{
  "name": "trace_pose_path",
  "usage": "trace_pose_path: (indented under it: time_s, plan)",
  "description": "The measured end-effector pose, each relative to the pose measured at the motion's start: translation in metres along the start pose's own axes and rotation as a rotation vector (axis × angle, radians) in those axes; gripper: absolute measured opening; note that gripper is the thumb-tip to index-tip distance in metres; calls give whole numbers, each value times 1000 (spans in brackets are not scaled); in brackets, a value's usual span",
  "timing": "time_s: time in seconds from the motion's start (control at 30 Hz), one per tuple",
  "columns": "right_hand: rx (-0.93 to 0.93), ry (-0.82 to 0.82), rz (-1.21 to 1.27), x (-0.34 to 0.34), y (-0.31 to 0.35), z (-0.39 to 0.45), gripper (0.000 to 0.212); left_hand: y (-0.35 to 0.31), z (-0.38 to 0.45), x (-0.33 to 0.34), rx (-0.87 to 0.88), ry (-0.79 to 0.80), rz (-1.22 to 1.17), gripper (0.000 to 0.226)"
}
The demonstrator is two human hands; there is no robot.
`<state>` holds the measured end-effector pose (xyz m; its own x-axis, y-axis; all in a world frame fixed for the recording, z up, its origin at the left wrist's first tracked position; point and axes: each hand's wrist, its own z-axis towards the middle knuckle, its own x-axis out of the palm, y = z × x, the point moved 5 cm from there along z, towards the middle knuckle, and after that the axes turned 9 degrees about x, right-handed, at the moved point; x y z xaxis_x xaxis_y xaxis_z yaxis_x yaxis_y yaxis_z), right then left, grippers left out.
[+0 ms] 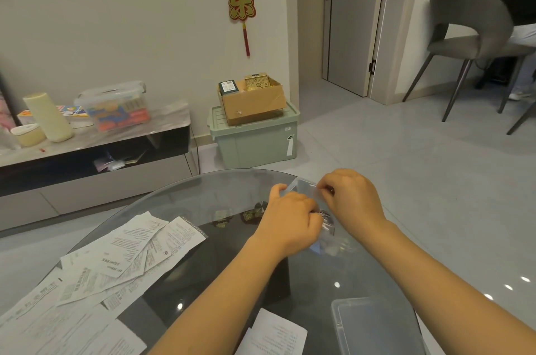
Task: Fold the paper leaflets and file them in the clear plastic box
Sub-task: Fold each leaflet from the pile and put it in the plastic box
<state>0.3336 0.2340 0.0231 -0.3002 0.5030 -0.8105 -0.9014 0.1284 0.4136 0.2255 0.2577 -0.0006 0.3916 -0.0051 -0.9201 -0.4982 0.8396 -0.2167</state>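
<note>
Taking the clear plastic box (313, 209) as landmark: both hands crowd its near rim, the left hand (290, 224) and right hand (352, 201) blocking entry from the near side. Left of it the glass table (203, 195) lies bare; scattered leaflets (116, 261) cover the surface farther left and nearer. A clear lid (374, 325) lies near-right.

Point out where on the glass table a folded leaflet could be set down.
Bare glass lies between the leaflet pile and the left forearm, and at the far rim of the table beyond the hands. The left side is crowded with leaflets. Both hands are on the clear box; the lid fills the near right.
</note>
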Motion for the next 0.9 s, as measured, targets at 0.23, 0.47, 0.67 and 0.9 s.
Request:
trace_pose_path:
  time_s: [0.23, 0.47, 0.67, 0.9]
  plan:
    - [15, 195, -252, 12, 6, 2, 27, 0, -1, 0, -49, -38, -8, 49]
    - [56, 186, -94, 9, -4, 2, 32, -2, 1, 3, -35, 42, 98, 71]
    - [80, 54, -6, -14, -15, -4, 28, -1, 9, 7, -115, 272, 138, 69]
    - [62, 84, 109, -39, -18, -28, 23, -13, -12, -22, -161, 50, 40, 65]
